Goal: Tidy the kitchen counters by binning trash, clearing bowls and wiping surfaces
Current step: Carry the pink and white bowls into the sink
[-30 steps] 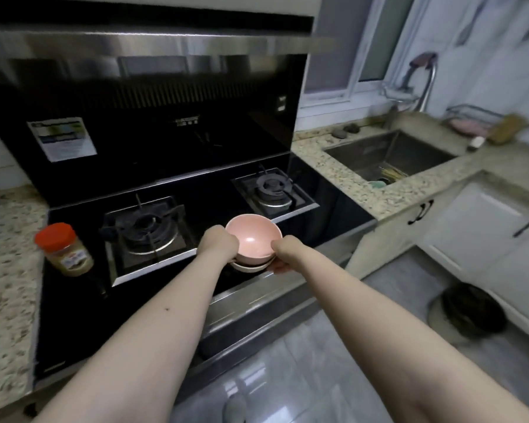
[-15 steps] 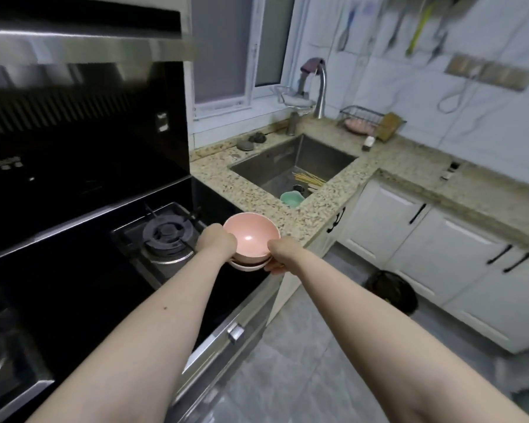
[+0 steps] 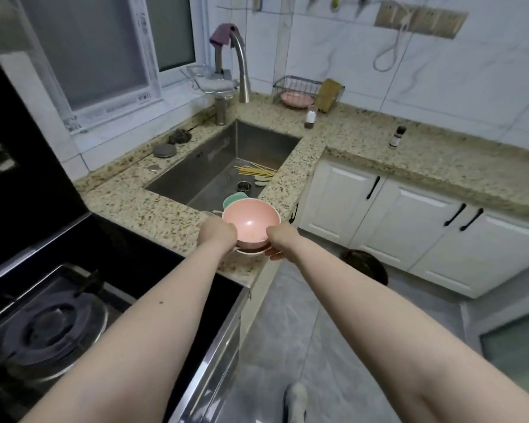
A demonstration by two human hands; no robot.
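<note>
I hold a stack of bowls in both hands above the granite counter (image 3: 153,215), just short of the sink (image 3: 214,166). A pink bowl (image 3: 251,222) sits on top, and a white bowl (image 3: 251,251) peeks out beneath it. My left hand (image 3: 216,236) grips the stack's left side and my right hand (image 3: 280,241) grips its right side, fingers under the white bowl. Inside the sink lie a green bowl (image 3: 234,198), a small metal cup (image 3: 244,186) and a bundle of chopsticks (image 3: 255,170).
A gas stove (image 3: 52,319) fills the lower left. A faucet (image 3: 242,68) with a purple cloth stands behind the sink, beside a wire rack (image 3: 300,90) holding a pink dish. Two small bottles stand on the right counter. A dark bin (image 3: 364,267) sits on the floor by white cabinets.
I have turned right from the stove toward the sink, carrying the bowl stack in both hands. The stack now hangs at the sink's near edge instead of over the hob.
</note>
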